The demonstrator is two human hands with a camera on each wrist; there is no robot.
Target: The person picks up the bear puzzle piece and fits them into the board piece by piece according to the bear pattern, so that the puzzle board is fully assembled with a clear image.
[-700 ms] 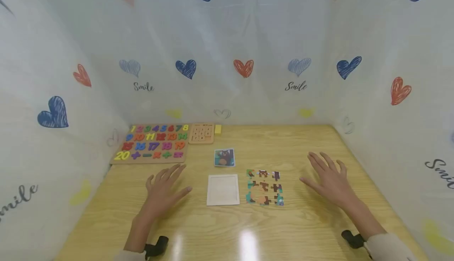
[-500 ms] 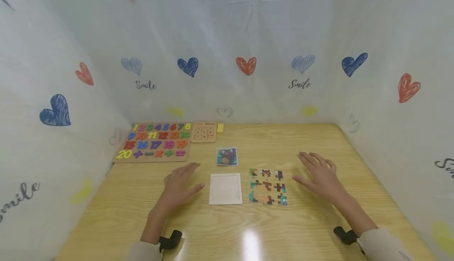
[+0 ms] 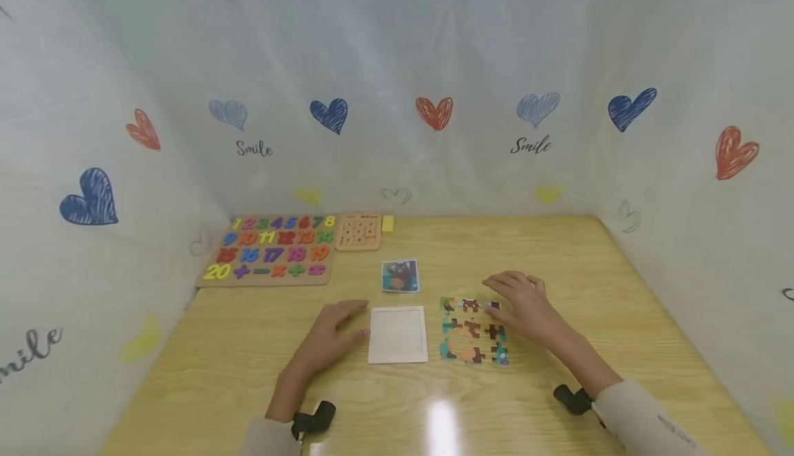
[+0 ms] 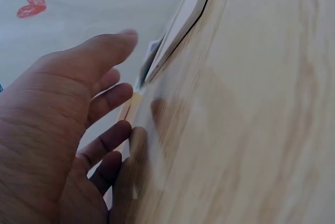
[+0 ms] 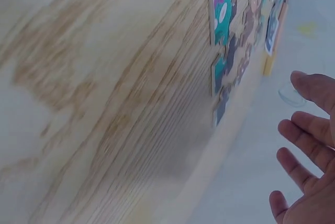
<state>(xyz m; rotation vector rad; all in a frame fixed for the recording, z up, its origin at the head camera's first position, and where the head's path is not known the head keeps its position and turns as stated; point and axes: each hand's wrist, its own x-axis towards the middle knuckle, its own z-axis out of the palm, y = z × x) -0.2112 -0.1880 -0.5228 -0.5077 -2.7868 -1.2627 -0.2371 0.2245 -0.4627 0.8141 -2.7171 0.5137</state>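
In the head view a pale square puzzle tray (image 3: 398, 335) lies on the wooden table. My left hand (image 3: 331, 337) is at its left edge, fingers loosely bent and thumb apart; the left wrist view shows nothing in that hand (image 4: 68, 114). Right of the tray, jigsaw pieces (image 3: 473, 329) are laid out in three spaced rows. Over their upper right corner hovers my right hand (image 3: 527, 306), partly covering a corner piece. In the right wrist view its fingers (image 5: 306, 150) are spread and hold nothing, apart from the pieces (image 5: 222, 17).
Behind the tray lies a bear picture card (image 3: 400, 275). A board of coloured numbers (image 3: 273, 249) sits at the back left, beside a wooden sliding number puzzle (image 3: 358, 231) and a small yellow block (image 3: 387, 224). Heart-printed curtains (image 3: 397, 146) enclose the table.
My left hand has moved right to the tray's edge. My right hand has moved left, from beside the jigsaw pieces to above their upper right corner. The view has shifted slightly.
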